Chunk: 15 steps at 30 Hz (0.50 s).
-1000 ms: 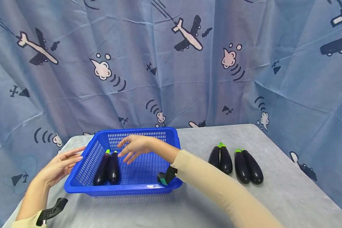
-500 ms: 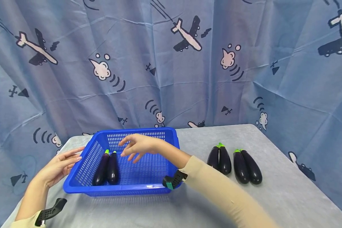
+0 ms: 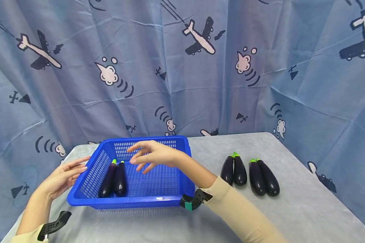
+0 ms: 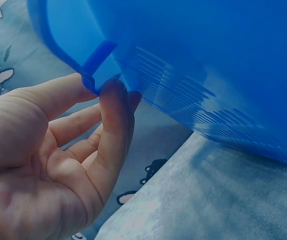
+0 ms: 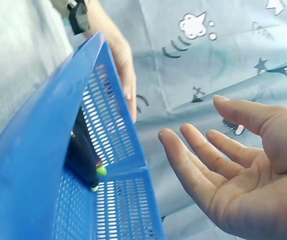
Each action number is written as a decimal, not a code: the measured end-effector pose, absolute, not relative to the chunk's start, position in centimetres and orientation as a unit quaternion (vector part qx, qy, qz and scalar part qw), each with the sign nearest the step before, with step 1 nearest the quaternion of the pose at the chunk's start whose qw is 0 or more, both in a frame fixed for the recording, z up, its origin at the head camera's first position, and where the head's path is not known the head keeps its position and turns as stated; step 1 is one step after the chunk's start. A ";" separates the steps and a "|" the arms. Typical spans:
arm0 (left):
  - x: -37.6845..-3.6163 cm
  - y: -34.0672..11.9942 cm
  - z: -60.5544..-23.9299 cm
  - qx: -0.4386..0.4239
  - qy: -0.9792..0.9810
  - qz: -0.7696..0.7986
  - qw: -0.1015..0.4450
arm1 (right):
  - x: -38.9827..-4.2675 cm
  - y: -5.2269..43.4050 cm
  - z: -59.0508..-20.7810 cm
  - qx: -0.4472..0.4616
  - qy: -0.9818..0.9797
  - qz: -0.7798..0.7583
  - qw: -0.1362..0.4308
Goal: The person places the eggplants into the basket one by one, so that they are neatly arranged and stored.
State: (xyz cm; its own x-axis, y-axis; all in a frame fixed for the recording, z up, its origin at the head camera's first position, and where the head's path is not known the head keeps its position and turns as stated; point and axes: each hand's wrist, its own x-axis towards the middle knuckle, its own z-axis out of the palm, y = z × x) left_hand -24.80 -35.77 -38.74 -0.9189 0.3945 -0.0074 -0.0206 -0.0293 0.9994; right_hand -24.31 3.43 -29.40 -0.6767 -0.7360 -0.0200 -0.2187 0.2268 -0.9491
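Two glossy dark purple eggplants already lie side by side in the blue perforated plastic basket on the grey bench. So roughly a third done, I'd say. Left hand rests flat-fingered on the basket's side wall; right hand hovers over it, grip released, holding nothing. Four more eggplants wait in pairs further right.

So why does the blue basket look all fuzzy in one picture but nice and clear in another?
In the left wrist view the basket sits very near the lens, so it blurs into smooth blue, while the left hand looks sharper. In the head view the basket is crisp, with soft, even light and only a faint shadow beneath. In the right wrist view its near rim is blurred, and the right hand is clear.
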 end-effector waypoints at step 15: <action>-24.8 -35.8 -38.8 0.144 0.678 0.706 0.146 | -22.3 6.9 -29.2 -0.328 0.745 -0.550 0.188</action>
State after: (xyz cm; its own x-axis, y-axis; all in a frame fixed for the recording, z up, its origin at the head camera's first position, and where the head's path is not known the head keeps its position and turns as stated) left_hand -24.85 -35.82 -38.83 -0.9163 0.4005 0.0055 -0.0105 -0.0377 0.9992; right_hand -22.33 6.88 -29.16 -0.7143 -0.6951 0.0814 -0.2821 0.1795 -0.9424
